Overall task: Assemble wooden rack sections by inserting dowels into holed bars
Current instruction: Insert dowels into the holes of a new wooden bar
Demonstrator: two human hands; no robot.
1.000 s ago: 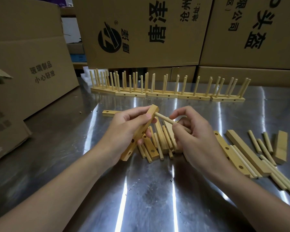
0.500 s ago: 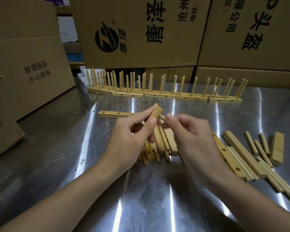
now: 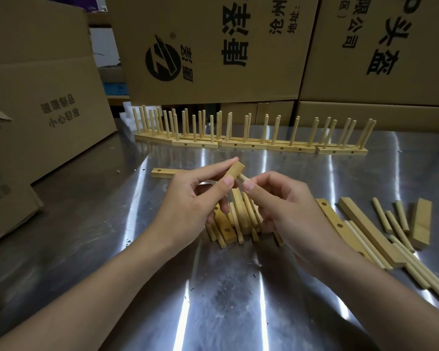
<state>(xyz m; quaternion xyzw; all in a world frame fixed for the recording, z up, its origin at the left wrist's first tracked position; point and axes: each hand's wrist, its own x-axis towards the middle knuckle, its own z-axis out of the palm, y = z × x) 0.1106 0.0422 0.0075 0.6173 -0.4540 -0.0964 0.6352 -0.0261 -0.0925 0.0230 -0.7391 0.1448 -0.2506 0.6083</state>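
My left hand (image 3: 188,211) grips a short holed wooden bar (image 3: 235,169), tilted with its upper end pointing away from me; most of the bar is hidden behind my fingers. My right hand (image 3: 287,211) pinches a dowel (image 3: 243,177) whose tip meets the bar's side near its upper end. Under both hands lies a pile of loose bars and dowels (image 3: 235,224). A single holed bar (image 3: 162,172) lies flat behind my left hand.
Finished rack sections (image 3: 251,143) with upright dowels line the back of the metal table (image 3: 226,300). More bars and dowels (image 3: 380,234) lie at the right. Cardboard boxes (image 3: 48,102) stand at the left and along the back.
The bar has swung more end-on toward the camera and my hands have closed together. The dowel, plainly visible a second ago, is now mostly hidden between my fingers, against the bar.
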